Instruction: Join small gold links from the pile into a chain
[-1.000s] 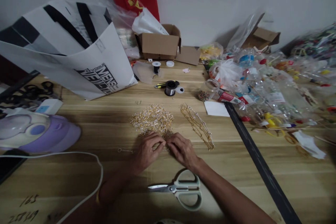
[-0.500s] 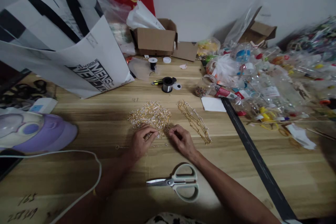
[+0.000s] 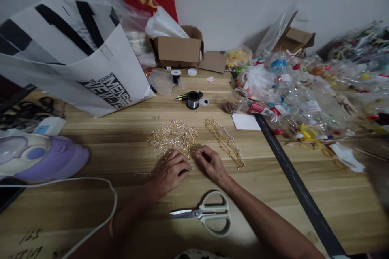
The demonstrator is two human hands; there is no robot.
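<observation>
A pile of small gold and clear pieces [image 3: 173, 135] lies on the wooden table [image 3: 115, 149]. My left hand [image 3: 172, 170] is at the pile's lower edge, fingers curled together, over a thin chain [image 3: 142, 173] whose ring end shows to the left. At the pile's lower right, my right hand [image 3: 210, 162] is pinched; whatever is between its fingertips is too small to name. Gold chains with beads [image 3: 225, 141] lie right of the pile. Scissors with pale handles [image 3: 206, 213] rest below both hands.
Wire spools [image 3: 193, 100] and a cutter stand behind the pile. A large white bag [image 3: 112, 77] and a purple device [image 3: 57, 156] with a white cable are left. Plastic bottles and bags [image 3: 304, 97] crowd the right, beyond a black strip [image 3: 291, 178].
My left hand has moved slightly right and down, now covering most of the thin chain. My right hand has barely moved. The view has shifted slightly.
</observation>
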